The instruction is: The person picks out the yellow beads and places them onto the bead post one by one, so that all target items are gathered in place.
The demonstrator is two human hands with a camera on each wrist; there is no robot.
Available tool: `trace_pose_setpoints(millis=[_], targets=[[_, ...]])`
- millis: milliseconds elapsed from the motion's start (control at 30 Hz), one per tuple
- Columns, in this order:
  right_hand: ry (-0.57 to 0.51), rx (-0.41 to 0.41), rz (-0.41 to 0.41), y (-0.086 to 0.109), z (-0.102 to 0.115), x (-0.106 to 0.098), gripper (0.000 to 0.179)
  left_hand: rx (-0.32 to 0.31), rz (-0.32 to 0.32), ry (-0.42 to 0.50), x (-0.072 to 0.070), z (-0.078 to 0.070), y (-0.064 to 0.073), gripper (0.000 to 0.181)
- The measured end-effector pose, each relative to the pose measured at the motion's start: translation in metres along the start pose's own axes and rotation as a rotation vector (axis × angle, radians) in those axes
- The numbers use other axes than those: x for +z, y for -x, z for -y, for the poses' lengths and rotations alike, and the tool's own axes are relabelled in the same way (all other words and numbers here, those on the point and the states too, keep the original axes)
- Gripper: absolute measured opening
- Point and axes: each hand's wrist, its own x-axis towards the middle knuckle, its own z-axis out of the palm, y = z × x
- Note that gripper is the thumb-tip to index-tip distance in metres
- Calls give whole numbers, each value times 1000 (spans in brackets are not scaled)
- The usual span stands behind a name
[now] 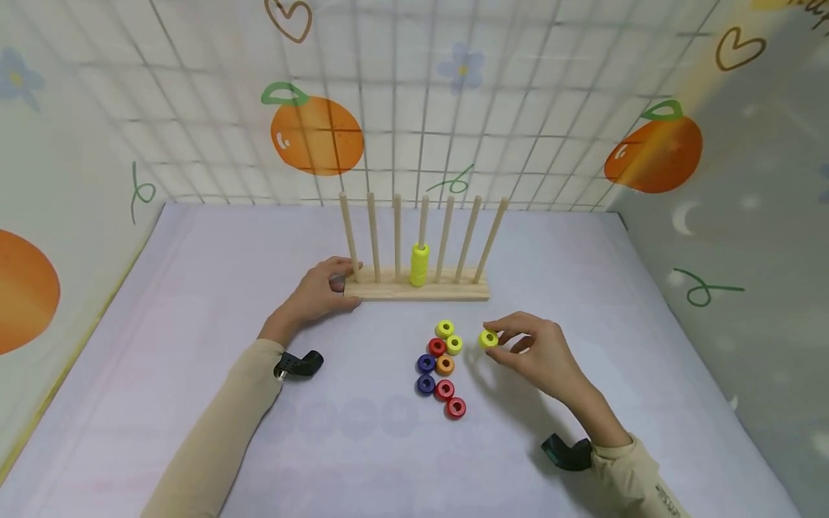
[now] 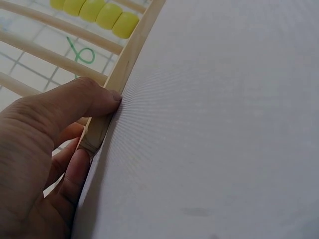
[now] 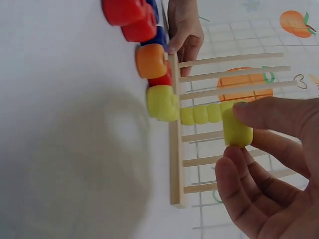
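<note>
A wooden rack (image 1: 382,292) with several upright pegs stands at the middle back of the table. Its middle peg carries a stack of yellow beads (image 1: 419,265). My left hand (image 1: 317,291) grips the rack's left end; in the left wrist view the thumb (image 2: 94,98) lies along the base's edge, other fingers behind it. Right of the loose beads, my right hand (image 1: 534,352) pinches a yellow bead (image 3: 238,127) between thumb and fingertips, raised above the table with a shadow below.
In front of the rack lie several loose beads: two yellow, an orange bead (image 1: 445,365), blue ones such as this blue bead (image 1: 425,385), and red ones such as this red bead (image 1: 456,408). A printed curtain with a grid (image 1: 401,151) hangs behind the table.
</note>
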Motion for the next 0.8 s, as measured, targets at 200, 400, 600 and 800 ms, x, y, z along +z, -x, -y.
trace_pose_setpoints(millis=[200,400,600,800], targets=[[-16,-7,-4,-7,7,-5,35,16,15,-4,-2,-2,-1,69],[-42,-16,-1,-14,14,-8,33,-1,14,-8,-2,-4,-2,70],[-50,-36,-5,-20,20,-10,33,-12,15,-11,-1,-5,-2,69],[-29,-54,9,-26,28,-13,34,1,9,-20,0,-1,-1,68]])
